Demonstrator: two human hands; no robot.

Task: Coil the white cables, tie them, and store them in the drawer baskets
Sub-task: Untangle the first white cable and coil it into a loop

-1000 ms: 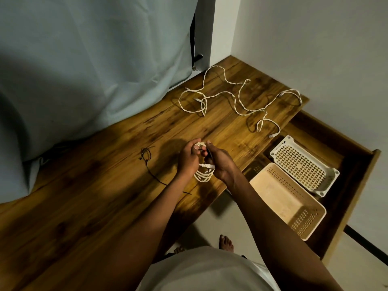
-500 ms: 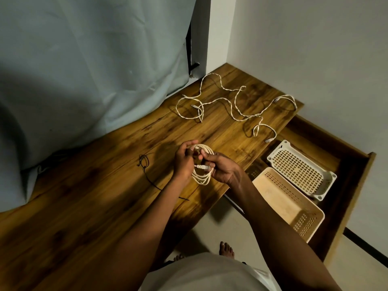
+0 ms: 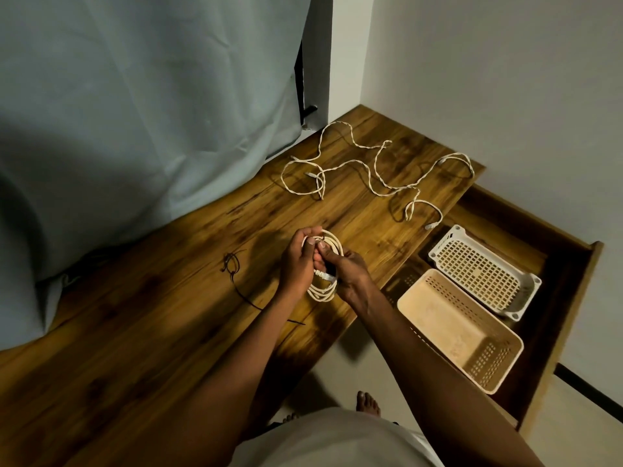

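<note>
At nine o'clock of my hands a thin dark tie (image 3: 232,264) lies loose on the bench (image 3: 135,332), unused as far as I can see. My left hand (image 3: 298,264) has its grip curled round the left side of the coiled white cable (image 3: 323,291), thumb and fingers pinching the top of the loops. My right hand (image 3: 349,274) closes its grip on the same coil from three o'clock, fingers pinching near the connector end; something dark crosses the top of the coil, possibly a tie, though I cannot tell. I judge one cable coiled and its tying just under way. At twelve to one o'clock the loose white cables (image 3: 374,173) sprawl uncoiled on the bench. At three to four o'clock the open drawer (image 3: 573,257) holds the white basket (image 3: 485,271) and the beige basket (image 3: 462,332), with no cable in either. Most work remains.
</note>
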